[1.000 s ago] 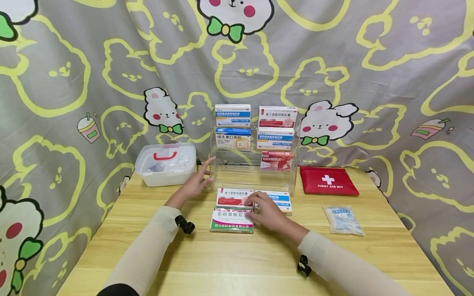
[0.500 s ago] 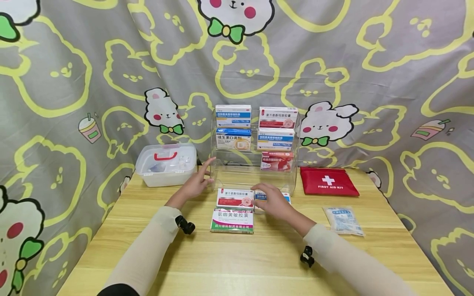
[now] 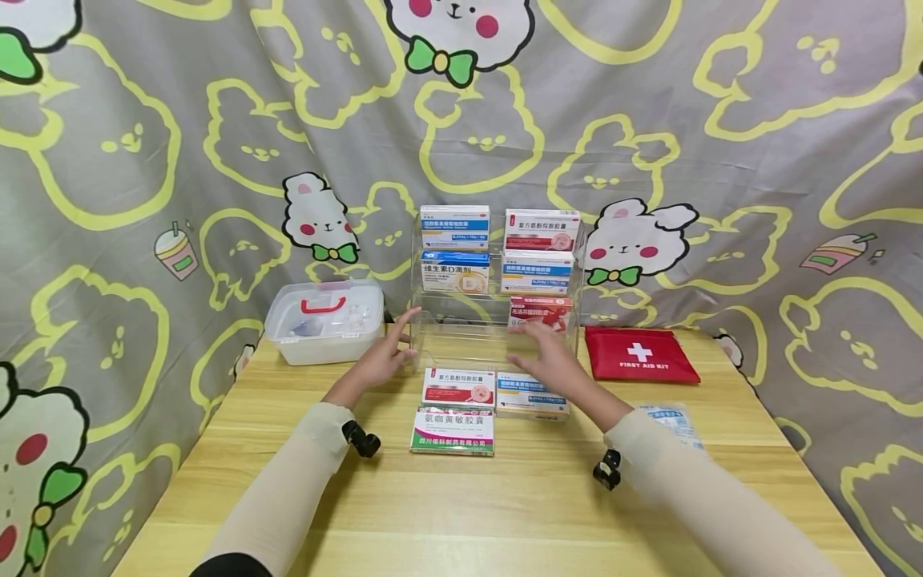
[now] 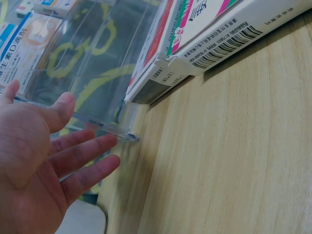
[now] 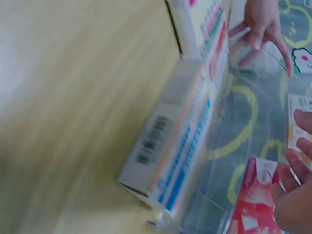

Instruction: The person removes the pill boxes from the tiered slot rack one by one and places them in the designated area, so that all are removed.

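A: Where is the left hand (image 3: 382,361), and how does it grip?

B: Left of centre in the head view, at the left side of the clear tiered rack (image 3: 465,330). Its fingers are spread and pinch nothing; whether they press on the rack, I cannot tell.

A: And the right hand (image 3: 551,361)?

B: Right of centre, in front of the red box (image 3: 542,309), whose lower edge it partly covers. The thumb stands apart from the fingers, with nothing between them. Contact with the box cannot be made out.

A: Where does the red box sit?

B: On the rack's third tier from the top, on the right. Directly above it are a blue-and-white box (image 3: 537,274) and, at the top right, a red-and-white box. The vitamin D box (image 3: 454,272) occupies the second tier on the left, below another blue-and-white carton.

A: What stands at the rack's foot?

B: In the lower middle, a green-and-magenta box (image 3: 453,433) in front of a second red-and-white box; to their right, a third blue-and-white carton, partly behind the right hand.

A: And the margins?

B: A lidded plastic case (image 3: 324,324) at left; at right, a red first aid pouch (image 3: 642,353), with a packet (image 3: 676,425) below, partly hidden by the sleeve.
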`<state>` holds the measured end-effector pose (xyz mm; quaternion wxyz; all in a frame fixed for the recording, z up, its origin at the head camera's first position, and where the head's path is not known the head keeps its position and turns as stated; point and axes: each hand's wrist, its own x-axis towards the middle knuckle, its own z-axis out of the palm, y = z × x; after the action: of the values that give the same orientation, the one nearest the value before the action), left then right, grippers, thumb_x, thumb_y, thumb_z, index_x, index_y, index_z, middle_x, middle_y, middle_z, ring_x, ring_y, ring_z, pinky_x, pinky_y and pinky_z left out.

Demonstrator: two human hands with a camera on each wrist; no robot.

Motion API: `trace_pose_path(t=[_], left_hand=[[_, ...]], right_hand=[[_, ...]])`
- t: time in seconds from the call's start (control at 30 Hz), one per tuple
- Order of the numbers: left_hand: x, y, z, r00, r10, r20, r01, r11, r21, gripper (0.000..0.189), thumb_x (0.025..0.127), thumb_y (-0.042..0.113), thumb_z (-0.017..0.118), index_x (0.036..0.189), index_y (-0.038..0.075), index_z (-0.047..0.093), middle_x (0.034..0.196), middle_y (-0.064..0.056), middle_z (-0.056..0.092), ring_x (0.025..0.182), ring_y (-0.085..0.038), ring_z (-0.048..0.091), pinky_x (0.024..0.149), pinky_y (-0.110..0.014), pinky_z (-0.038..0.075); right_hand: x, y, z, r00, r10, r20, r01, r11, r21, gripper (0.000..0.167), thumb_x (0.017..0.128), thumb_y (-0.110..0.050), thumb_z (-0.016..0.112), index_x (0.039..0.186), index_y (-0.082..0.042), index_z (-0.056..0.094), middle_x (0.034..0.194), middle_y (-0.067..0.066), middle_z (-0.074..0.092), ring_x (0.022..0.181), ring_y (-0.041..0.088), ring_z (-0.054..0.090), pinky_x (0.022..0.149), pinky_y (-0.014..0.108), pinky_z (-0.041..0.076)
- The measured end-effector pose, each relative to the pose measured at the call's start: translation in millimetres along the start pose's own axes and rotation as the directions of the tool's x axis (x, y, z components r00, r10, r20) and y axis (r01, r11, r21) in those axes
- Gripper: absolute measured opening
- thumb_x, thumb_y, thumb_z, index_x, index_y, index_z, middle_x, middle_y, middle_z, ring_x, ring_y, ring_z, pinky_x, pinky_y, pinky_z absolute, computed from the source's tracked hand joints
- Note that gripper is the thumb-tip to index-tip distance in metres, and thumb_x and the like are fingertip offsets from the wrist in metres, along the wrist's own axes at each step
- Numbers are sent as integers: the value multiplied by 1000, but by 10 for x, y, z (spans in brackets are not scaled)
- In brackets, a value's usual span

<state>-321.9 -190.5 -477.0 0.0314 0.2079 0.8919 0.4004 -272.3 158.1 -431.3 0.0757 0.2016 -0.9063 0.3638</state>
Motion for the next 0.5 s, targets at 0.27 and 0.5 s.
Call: trace_pose_path(t=[0.27,0.5], left_hand=[[6,-1,2,1000,20,0,-20,1000,6,86,104,6,59,164,42,8,141,-34,54,129,-43,58,74,-41,59],[5,3,3,1000,12,3,-12,1000,-2,85,105,6,58,164,42,8,140,-35,55,126,-43,59,73,-42,60]], right_hand=[[183,7,-262,997,15,-69,-15,1000,0,47,93,-18,80,136,-4,64,137,16,63,125,37,58,104,55,48],[314,39,-421,990,105,-93,-105,994,4,47,96,-19,76,139,-10,62,142,16,57,132,38,52,106,57,47]])
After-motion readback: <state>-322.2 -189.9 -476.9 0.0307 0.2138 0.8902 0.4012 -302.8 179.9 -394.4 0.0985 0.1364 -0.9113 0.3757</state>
